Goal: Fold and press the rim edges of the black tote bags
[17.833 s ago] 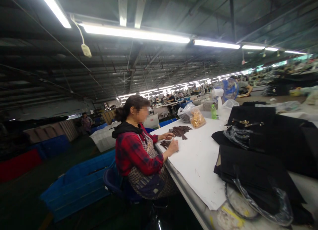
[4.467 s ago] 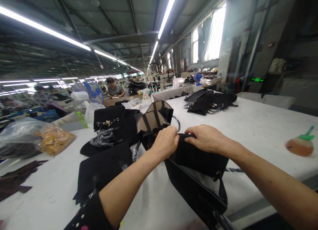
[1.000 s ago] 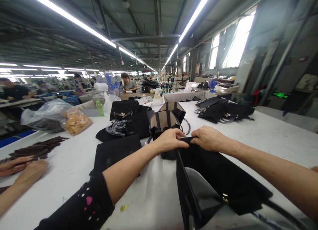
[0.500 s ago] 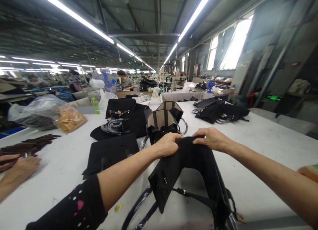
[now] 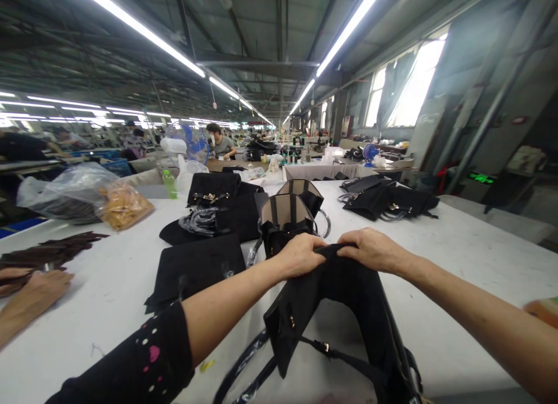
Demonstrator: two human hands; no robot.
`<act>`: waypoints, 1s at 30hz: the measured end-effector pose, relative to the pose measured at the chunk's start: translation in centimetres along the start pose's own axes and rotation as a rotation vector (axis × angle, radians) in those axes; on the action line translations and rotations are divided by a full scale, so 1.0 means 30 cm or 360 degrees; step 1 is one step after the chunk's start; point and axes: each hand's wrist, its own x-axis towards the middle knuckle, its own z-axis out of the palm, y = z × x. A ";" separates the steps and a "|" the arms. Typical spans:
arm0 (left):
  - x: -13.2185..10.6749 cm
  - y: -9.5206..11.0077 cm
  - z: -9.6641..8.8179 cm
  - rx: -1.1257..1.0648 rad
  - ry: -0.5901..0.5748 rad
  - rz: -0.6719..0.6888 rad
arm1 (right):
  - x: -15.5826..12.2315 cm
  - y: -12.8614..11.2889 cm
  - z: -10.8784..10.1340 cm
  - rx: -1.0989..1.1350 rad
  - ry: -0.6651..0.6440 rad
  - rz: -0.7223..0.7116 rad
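Observation:
My left hand (image 5: pixel 300 255) and my right hand (image 5: pixel 370 250) both grip the far edge of a black handbag (image 5: pixel 344 311) that lies on the white table (image 5: pixel 457 253) in front of me. The bag is bent into an arch, its sides hanging toward me, with small gold fittings and a strap across its near side. Fingers of both hands are curled over the fabric. Just beyond my hands stands an open bag with a beige striped lining (image 5: pixel 285 215).
Flat black bag pieces (image 5: pixel 196 267) lie to the left, more black bags (image 5: pixel 218 203) behind them and another pile (image 5: pixel 387 200) at the far right. A co-worker's hand (image 5: pixel 32 293) rests at the left edge by dark brown strips (image 5: pixel 47 253). Plastic bags (image 5: pixel 87 197), a fan and a green bottle stand behind.
Over the last second the black bag went from lying flat and open toward me to being bent into an arch. Both hands kept hold of its far edge.

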 end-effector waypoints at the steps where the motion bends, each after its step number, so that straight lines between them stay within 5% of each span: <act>1: 0.004 0.006 0.002 0.0055 0.0014 0.0008 | -0.002 -0.002 0.000 0.0028 -0.0001 -0.0040; 9: 0.004 0.028 -0.011 0.0477 -0.0021 0.0196 | 0.027 -0.030 0.012 -0.0068 -0.0030 -0.0317; 13: 0.005 0.029 -0.017 0.0589 0.0000 0.0307 | 0.007 0.004 0.006 0.0184 -0.0040 -0.0233; 19: 0.037 0.031 -0.025 0.0607 -0.0047 0.0209 | -0.057 0.034 -0.045 0.0470 -0.0444 -0.0025; 24: 0.050 0.037 -0.006 0.0599 0.0113 0.0139 | -0.060 0.023 -0.039 0.0147 -0.0298 0.0142; 30: 0.058 0.042 0.005 0.0648 0.0111 0.0339 | -0.048 0.044 -0.028 0.0216 -0.0277 0.0118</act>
